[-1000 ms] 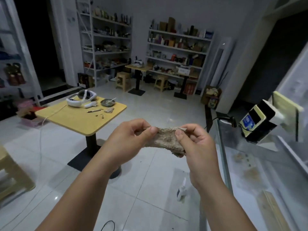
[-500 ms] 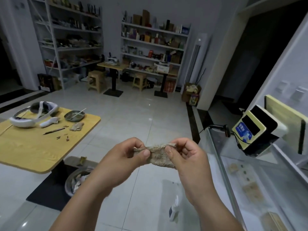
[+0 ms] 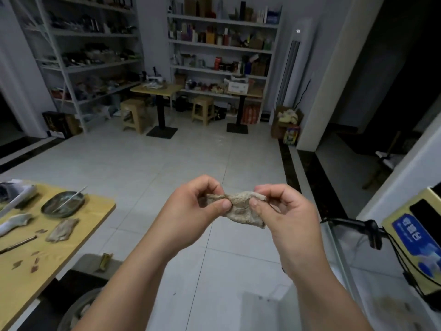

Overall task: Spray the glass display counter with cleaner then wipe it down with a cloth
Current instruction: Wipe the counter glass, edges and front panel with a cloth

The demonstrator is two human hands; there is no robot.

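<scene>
- The left hand point(image 3: 193, 211) and the right hand point(image 3: 286, 216) are being held up in front of the body. Both forearms are coming in from the bottom edge and are cut off there.
- Each hand is pinching one end of the cloth point(image 3: 241, 209) between the thumb and the curled fingers. The cloth is hanging crumpled between the hands in the air above the floor, apart from the counter. The fingers are hiding its far side.
- The glass display counter point(image 3: 340, 261) is showing only at the lower right, with one corner and a thin edge. The right and bottom borders are cutting off the rest. What is lying under the glass is too blurred to name.
- A yellow box point(image 3: 410, 242) with a blue label is sitting at the counter, half out of the picture, with black cords hanging on it.
- At the left, a wooden table point(image 3: 78, 240) is running out of the frame. A dark dish point(image 3: 63, 204) with a thin stick across it is lying there, near small scraps and white objects that are partly cut off.
- Far behind, white shelves point(image 3: 222, 48) are standing along the wall with stools point(image 3: 202, 111) before them. The goods on them are too small to make out.
</scene>
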